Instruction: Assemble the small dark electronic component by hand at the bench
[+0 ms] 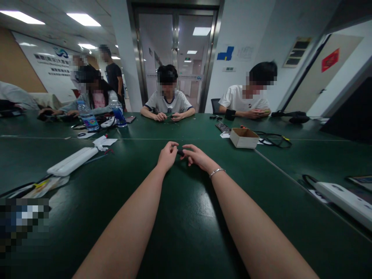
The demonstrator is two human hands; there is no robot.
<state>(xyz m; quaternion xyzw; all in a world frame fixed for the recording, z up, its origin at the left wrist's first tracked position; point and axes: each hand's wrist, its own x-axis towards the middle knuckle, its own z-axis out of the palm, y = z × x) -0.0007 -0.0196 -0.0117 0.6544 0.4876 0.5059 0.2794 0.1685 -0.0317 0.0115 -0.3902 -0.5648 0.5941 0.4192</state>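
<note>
Over the middle of the green table [174,217], my left hand [167,155] has its fingers curled around one end of a small black object [180,152]. My right hand [200,158], with a silver bracelet at the wrist, meets the other end with its bent fingers. Between the two hands only a short dark piece shows, too small to name. Fingers cover the rest of it.
To the left lies a white power strip [72,162] with cables; another power strip [343,197] is at the right. A small open box [244,138] stands ahead on the right. Two bottles [88,116] are at the far left. People sit across the table.
</note>
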